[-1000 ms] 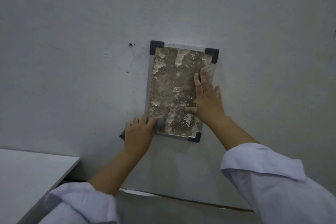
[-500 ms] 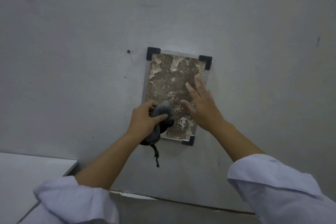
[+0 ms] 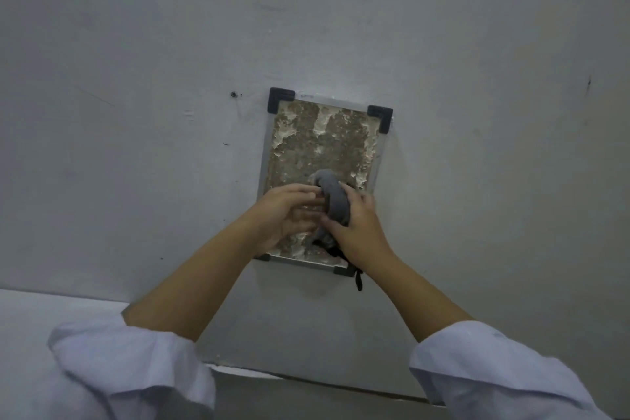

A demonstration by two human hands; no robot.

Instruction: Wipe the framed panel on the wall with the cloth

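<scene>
A framed panel [image 3: 324, 153] hangs on a grey wall [image 3: 136, 44], its mottled brown-and-white face held by a silver frame with black corner caps [image 3: 280, 99]. Over its lower half, a person holds a bunched grey cloth [image 3: 332, 201] between both hands. The right hand [image 3: 354, 225] closes around the cloth from the right, fingers wrapped over it. The left hand [image 3: 289, 211] touches the cloth from the left with fingers curled; whether it truly grips cannot be told through the blur. A dark cord [image 3: 358, 280] dangles below the frame's bottom right corner. White sleeves [image 3: 494, 372] are pushed up both forearms. A pale tabletop [image 3: 41, 310] sits at lower left.
</scene>
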